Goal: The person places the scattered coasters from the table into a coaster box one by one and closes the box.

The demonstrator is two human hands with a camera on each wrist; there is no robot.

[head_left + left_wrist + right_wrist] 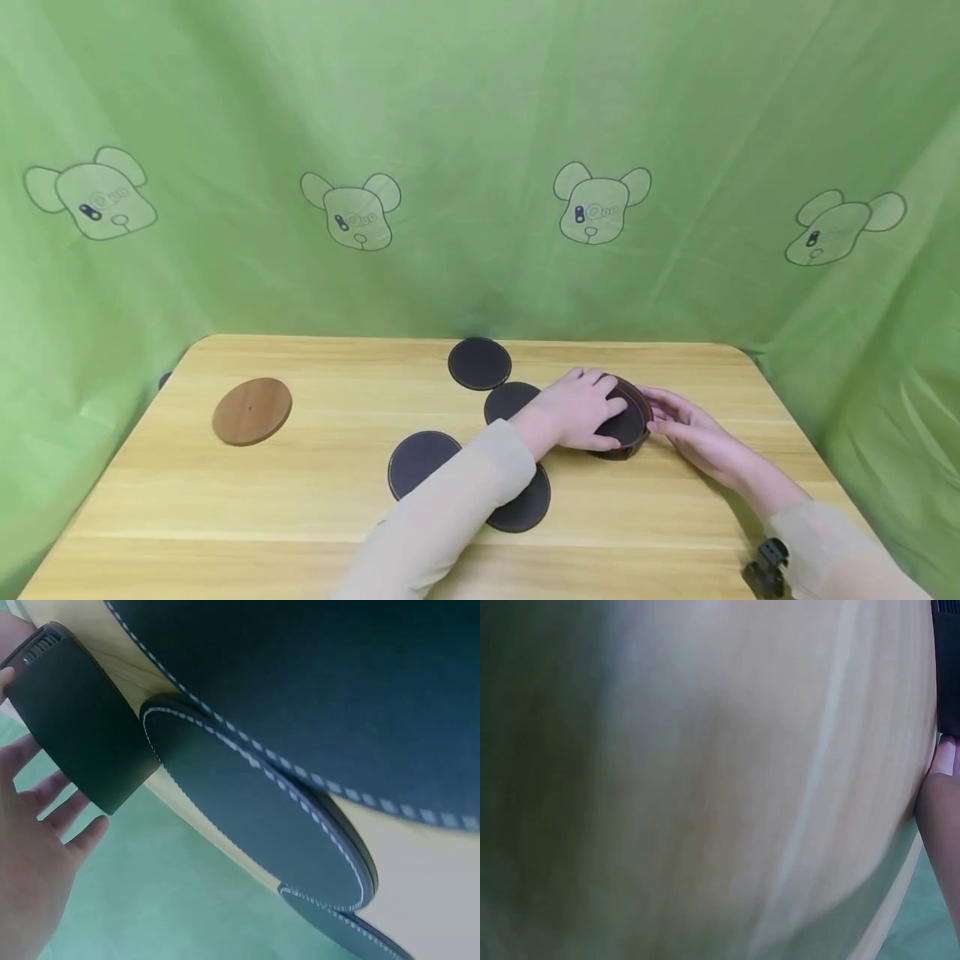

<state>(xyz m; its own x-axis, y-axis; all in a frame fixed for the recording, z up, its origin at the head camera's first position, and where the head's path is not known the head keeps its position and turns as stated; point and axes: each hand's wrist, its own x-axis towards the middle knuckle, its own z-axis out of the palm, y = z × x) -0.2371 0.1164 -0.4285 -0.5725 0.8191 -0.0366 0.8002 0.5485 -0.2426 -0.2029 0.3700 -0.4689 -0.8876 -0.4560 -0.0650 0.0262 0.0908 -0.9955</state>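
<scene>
Round dark-brown holder (628,421) upright on table (300,500), right of centre, dark coaster inside. 4 black stitched coasters flat nearby: far (479,363), middle (510,400), left (422,462), near (525,504).

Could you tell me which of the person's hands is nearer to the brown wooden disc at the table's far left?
The left. The left hand rests on the dark round holder, on the side facing the wooden disc; the right hand touches the holder's opposite side, farther away.
</scene>
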